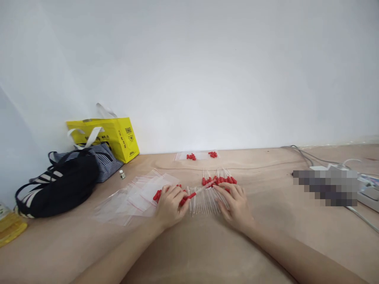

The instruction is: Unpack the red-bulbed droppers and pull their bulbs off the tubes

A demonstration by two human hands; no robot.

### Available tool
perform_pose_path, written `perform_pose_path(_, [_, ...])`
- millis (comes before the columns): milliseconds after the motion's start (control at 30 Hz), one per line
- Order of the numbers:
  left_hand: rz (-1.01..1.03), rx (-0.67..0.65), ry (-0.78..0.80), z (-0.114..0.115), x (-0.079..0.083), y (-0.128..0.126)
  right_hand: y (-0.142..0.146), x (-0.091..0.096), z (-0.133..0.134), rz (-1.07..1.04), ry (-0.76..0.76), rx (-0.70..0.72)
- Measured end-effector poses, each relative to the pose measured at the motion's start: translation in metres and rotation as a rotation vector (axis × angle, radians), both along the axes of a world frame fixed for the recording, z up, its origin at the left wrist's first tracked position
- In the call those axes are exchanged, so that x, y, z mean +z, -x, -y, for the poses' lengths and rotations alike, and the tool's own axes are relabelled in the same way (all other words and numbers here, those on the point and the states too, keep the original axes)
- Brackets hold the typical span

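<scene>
My left hand (173,206) is closed, with red rubber bulbs (183,199) at its fingertips and one pointing out to the right. My right hand (235,205) curves over the right side of a row of thin clear tubes (204,202), thumb and forefinger apart. A slanted tube with a blurred reddish end lies between the two hands; whether either hand grips it is unclear. Just behind, droppers with red bulbs (229,180) lie side by side, their clear tips pointing away. More loose red bulbs (156,196) show left of my left hand, partly hidden by it.
Clear zip bags (139,197) lie spread at the left. Near the wall is a clear packet (201,156) with red bulbs. A yellow bag (124,138), a black bag (68,183) and a small bottle (122,174) stand left. Cables (299,152) and a blurred-out object (328,187) are right.
</scene>
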State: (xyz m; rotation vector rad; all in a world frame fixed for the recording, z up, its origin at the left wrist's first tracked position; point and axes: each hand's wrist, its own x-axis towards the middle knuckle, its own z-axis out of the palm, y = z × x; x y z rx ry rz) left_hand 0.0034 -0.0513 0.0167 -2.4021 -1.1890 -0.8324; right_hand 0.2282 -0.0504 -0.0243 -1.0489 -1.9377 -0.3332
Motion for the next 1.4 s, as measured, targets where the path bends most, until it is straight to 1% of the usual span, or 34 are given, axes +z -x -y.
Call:
perform_pose_path(67, [-0.032, -0.073, -0.057, 0.007, -0.008, 0.003, 0.006, 0.002, 0.004, 0.109, -0.016, 0.052])
perform_pose_path(167, [-0.061, -0.128, -0.116, 0.009, -0.015, 0.001, 0.011, 0.003, 0.004, 0.204, 0.003, 0.12])
perform_pose_path(300, [-0.03, -0.166, -0.136, 0.007, -0.017, -0.004, 0.011, 0.001, 0.001, 0.243, 0.029, 0.173])
perform_pose_path(367, [0.0, -0.193, -0.142, 0.006, -0.018, -0.005, 0.012, -0.001, 0.001, 0.239, 0.015, 0.187])
perform_pose_path(467, [-0.01, -0.215, -0.134, 0.006, -0.02, -0.008, 0.015, 0.0, 0.004, 0.219, -0.004, 0.205])
perform_pose_path(633, [-0.033, -0.179, -0.122, 0.008, -0.02, -0.011, 0.017, 0.005, 0.01, 0.214, -0.031, 0.198])
perform_pose_path(767, [-0.069, -0.164, -0.121, 0.011, -0.02, -0.009, 0.016, 0.006, 0.013, 0.207, -0.02, 0.196])
perform_pose_path(1033, [-0.089, -0.217, -0.173, 0.011, -0.022, -0.009, 0.015, 0.007, 0.016, 0.201, -0.034, 0.236])
perform_pose_path(1200, [-0.089, -0.206, -0.166, 0.011, -0.024, -0.004, 0.01, 0.006, 0.018, 0.186, 0.001, 0.226])
perform_pose_path(1267, [-0.049, -0.167, -0.153, 0.011, -0.022, 0.003, 0.004, 0.004, 0.016, 0.156, 0.016, 0.197])
perform_pose_path(1400, [0.13, -0.006, -0.093, 0.002, -0.015, 0.02, -0.006, -0.005, 0.004, 0.09, 0.093, 0.077])
